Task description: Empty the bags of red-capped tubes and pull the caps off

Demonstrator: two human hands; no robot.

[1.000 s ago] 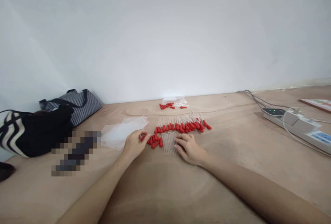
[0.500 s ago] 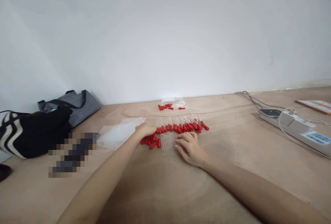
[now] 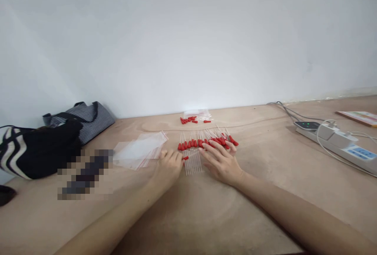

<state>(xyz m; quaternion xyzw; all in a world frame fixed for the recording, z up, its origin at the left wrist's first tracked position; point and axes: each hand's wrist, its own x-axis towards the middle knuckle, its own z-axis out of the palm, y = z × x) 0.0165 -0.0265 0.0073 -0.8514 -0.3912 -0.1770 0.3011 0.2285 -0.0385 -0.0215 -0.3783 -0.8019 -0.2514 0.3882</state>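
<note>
Beside the clear glass tubes (image 3: 193, 163), which lie in a neat row, my left hand (image 3: 170, 165) is closed with its fingers curled. A red rubber dropper bulb (image 3: 185, 158) pokes out at its fingertips; the loose bulbs there are mostly hidden under the hand. My right hand (image 3: 224, 165) has its fingers spread and extended, resting at the right of the tubes and partly over the finished droppers. Those droppers (image 3: 188, 144) form a row with red bulbs towards me and thin tubes pointing away.
Clear zip bags (image 3: 141, 149) lie fanned out on the left. Farther back are more red-bulbed droppers (image 3: 185, 120) by a plastic bag. A black bag (image 3: 50, 149) and a striped bag (image 3: 96, 119) stand at left; a power strip (image 3: 353, 149) with cables lies at right.
My left hand has drawn back towards me, from beyond the loose red bulbs to on top of them. My right hand has shifted slightly right, its fingers more spread.
</note>
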